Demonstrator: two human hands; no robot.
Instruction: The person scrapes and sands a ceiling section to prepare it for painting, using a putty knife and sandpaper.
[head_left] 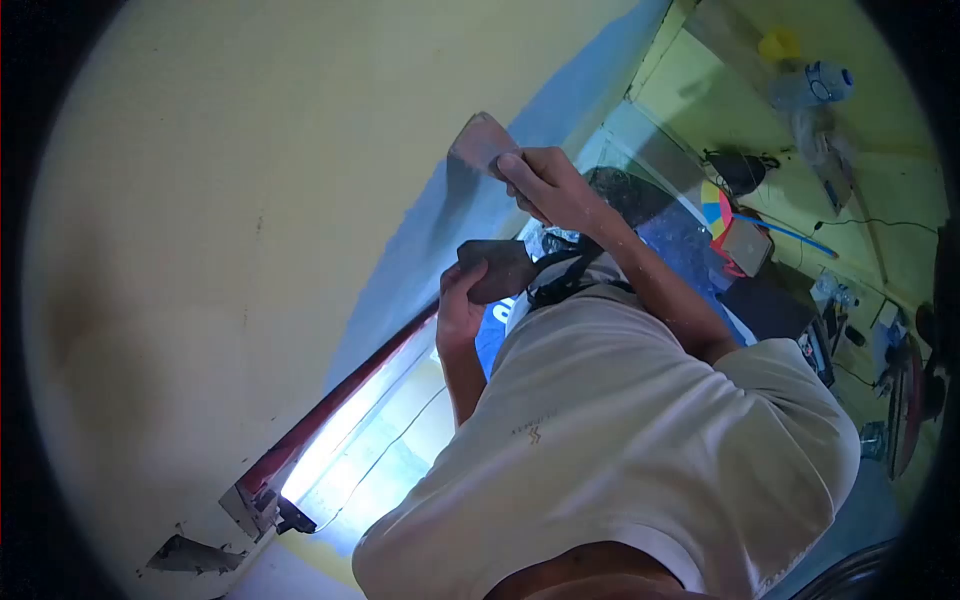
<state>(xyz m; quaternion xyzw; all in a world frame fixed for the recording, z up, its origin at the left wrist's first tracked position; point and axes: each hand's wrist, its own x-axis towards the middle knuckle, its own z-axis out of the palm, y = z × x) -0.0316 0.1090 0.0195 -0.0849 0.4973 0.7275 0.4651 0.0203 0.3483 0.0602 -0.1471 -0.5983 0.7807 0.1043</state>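
Observation:
My right hand (pixel 556 188) is closed around a flat, pinkish-grey putty scraper (pixel 479 141), its wide end up and to the left, thumb across its narrow part. The scraper is close to the cream and blue wall (pixel 250 200); whether it touches cannot be told. Lower and to the left, my left hand (pixel 460 308) grips a dark, flat, roughly rectangular plate (pixel 502 271) by its left side, thumb on its face. The plate is held in front of my waist, apart from the scraper. Pale specks dot my right forearm (pixel 660 280).
A lit tube lamp (pixel 335 425) runs along a dark red edge (pixel 300 436) at lower left. To the right are a plastic bottle (pixel 815 85), a yellow object (pixel 779 45), a blue stick (pixel 785 233), cables and several mixed objects. A round dark-rimmed thing (pixel 905 405) stands at far right.

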